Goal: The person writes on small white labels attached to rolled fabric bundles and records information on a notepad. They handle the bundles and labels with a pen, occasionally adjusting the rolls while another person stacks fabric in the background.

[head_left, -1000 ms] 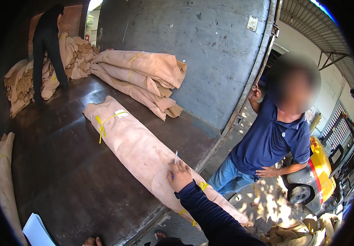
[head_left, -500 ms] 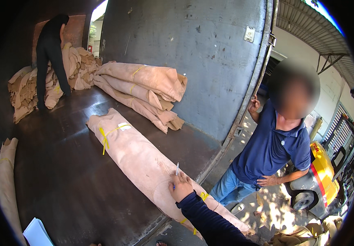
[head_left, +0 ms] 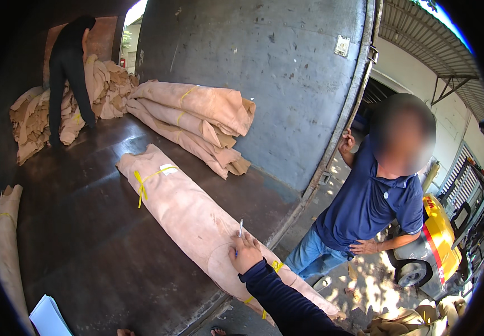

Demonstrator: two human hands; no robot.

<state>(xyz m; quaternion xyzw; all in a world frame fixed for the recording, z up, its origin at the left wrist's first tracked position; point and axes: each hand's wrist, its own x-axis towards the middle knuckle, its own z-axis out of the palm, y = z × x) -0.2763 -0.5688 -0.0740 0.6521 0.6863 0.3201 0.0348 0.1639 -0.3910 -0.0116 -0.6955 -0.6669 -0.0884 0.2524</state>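
Note:
A long roll of pale tan hide (head_left: 180,207), tied with yellow string, lies slantwise over the edge of the dark truck bed. My right hand (head_left: 247,255) rests on its near half, fingers closed round a pen (head_left: 241,227). A white tag (head_left: 168,169) sits under the string at the roll's far end. Only a small bit of my left hand (head_left: 124,332) shows at the lower edge, its fingers mostly cut off. To its left, white paper sheets (head_left: 51,317) lie at the lower edge; what supports them is out of view.
More hide rolls (head_left: 197,115) lie along the metal side wall (head_left: 253,50). A person in dark clothes (head_left: 69,70) bends over piled hides at the back. Another person in a blue shirt (head_left: 368,204) stands at the right, near a yellow vehicle (head_left: 441,241). One roll (head_left: 6,241) lies far left.
The view has shifted very slightly. A little more of my left hand shows at the lower edge. My right hand keeps its place on the roll with the pen.

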